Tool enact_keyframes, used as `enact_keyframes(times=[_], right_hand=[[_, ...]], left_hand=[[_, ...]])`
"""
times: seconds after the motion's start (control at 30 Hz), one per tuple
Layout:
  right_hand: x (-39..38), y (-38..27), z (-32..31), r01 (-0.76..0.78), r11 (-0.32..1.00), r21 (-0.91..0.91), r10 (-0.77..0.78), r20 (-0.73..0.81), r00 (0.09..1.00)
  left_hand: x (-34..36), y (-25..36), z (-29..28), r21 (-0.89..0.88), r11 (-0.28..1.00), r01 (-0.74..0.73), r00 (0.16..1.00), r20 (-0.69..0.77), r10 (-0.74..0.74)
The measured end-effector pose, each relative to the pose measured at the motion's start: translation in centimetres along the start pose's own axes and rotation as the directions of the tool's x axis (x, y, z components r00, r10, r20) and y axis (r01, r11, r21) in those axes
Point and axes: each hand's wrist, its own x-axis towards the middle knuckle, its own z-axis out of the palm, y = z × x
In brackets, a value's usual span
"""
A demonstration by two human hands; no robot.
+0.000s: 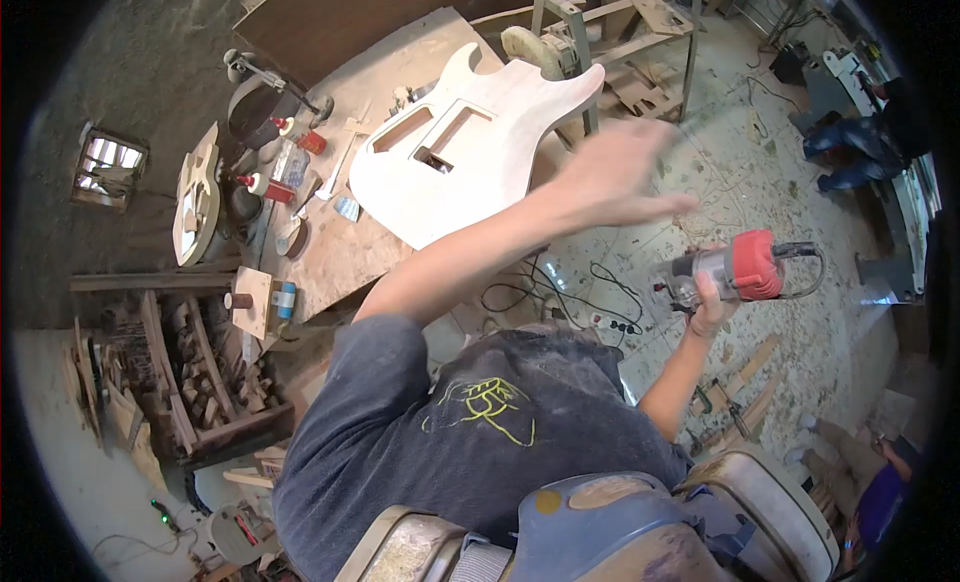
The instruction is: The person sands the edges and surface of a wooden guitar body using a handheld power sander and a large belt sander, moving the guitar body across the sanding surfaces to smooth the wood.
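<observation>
Red power tool (757, 265) is gripped in the fingers of the right hand (708, 307), cord (822, 272) off its end. Left hand (622, 172) is near it, kinda blurry, fingers free. Left of those fingers, a pale guitar body (510, 122) lies on the bench (350, 247), red-and-white bottles (267, 189) farther out.

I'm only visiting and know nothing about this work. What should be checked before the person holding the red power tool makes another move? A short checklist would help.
1. Red power tool gripped: ok, the right hand is closed around it.
2. Left hand apart from the tool: ok, though blurred; it appears to hold nothing.
3. Pale guitar body with its cut-outs facing up: ok.
4. Guitar body secured against slipping: cannot tell.
5. Tool switched off: cannot tell.
6. Floor tidy for footing: not ok, it is littered with debris.
</observation>
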Motion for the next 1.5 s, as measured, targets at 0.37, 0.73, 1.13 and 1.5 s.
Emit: enact_keyframes(times=[0.37, 0.73, 1.13, 1.5], right_hand=[[0.3, 4.0, -1.5, -0.159, 0.984, 0.077, 0.161, -0.016, 0.987], [-0.9, 7.3, -1.6, -0.333, 0.931, 0.148, 0.329, 0.056, 0.943], [-6.1, 12.1, -6.5, -0.620, 0.739, 0.263, 0.663, -0.122, 0.739], [-14.5, 18.9, 1.3, -0.888, 0.254, 0.382, 0.953, 0.056, 0.297]], left_hand=[[-4.5, -10.1, -0.5, 0.563, 0.565, 0.603, 0.737, -0.124, -0.664], [-4.0, -10.1, -5.0, 0.409, 0.599, 0.689, 0.723, -0.328, -0.608], [-26.9, -2.8, -22.7, -0.897, 0.412, 0.161, 0.383, -0.328, -0.864], [-51.7, 5.2, -16.6, -0.943, 0.329, -0.053, 0.205, -0.333, -0.920]])
